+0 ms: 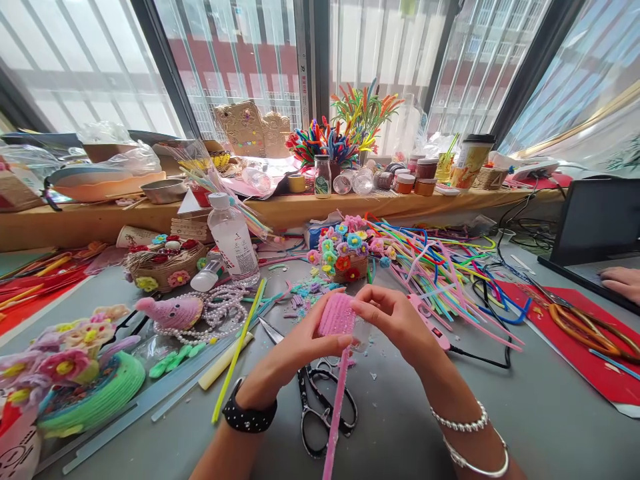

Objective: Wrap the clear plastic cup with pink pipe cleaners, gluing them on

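Observation:
A small piece wound with rows of pink pipe cleaner is between my hands, with a clear plastic part showing at its right end. My left hand is closed around it from the left, thumb along the near side. At the upper right edge, the fingers of my right hand grip the same piece. A loose pink strand runs down from it toward me. Black-handled scissors lie on the grey table underneath, partly hidden by the strand and my left hand.
Pipe cleaners are heaped at right, near a pink glue gun with a cord. A bottle, pink knitted cone and green flower dish stand left. Another person's hand rests at a laptop.

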The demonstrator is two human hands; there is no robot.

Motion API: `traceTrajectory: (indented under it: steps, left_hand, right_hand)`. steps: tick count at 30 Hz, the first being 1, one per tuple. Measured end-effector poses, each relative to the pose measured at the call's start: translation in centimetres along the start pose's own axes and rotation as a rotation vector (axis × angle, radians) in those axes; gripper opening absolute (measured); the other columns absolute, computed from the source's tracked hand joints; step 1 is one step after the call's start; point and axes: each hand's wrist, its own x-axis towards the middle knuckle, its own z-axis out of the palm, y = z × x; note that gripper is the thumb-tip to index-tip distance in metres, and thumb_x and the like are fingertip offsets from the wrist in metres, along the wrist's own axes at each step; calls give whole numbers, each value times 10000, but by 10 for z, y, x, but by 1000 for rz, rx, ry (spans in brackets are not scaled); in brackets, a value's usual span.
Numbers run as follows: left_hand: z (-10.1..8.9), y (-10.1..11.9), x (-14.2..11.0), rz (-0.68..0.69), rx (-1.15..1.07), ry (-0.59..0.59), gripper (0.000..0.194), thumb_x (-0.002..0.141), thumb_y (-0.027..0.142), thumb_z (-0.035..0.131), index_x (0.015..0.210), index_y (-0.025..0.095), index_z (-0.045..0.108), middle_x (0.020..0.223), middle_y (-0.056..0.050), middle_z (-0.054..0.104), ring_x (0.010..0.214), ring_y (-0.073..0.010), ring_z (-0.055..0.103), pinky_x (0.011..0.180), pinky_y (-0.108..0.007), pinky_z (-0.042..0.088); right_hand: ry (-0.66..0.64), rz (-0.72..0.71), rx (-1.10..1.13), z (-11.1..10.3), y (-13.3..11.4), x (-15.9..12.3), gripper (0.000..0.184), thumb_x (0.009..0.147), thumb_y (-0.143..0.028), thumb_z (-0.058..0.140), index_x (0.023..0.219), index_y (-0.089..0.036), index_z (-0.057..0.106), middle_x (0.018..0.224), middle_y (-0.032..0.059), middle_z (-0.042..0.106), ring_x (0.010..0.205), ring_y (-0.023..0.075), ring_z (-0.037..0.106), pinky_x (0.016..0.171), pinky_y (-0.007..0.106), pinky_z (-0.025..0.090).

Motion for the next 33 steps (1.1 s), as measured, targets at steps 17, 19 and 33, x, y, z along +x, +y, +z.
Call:
traceTrajectory:
  steps: [17,19,33]
  left_hand:
    - [-7,-6,3,43,79,-30,916,637,414,683,1380,238,178,1359,-120,323,1185,-319,397,947,-437,386]
    - [-6,-4,2,40,93,-21,926,640,424,680,1389,247,165,1349,-119,341,1178,-322,405,947,-451,383]
    - [-6,-7,3,86,175,-13,885,650,338,676,1377,232,182,1289,-110,380,1086,-269,462,869,-374,440]
  right_hand:
    - [9,68,113,0,2,3,264,716,-418,620,653,-169,556,634,-27,480,598,98,415,562,236,333]
    - [8,82,141,0,4,4,269,711,-421,627,658,-166,558,629,-32,473,593,94,409,563,234,327]
    - [-11,80,202,2,4,5,274,692,-429,644,655,-169,565,631,-33,483,594,95,406,580,233,332]
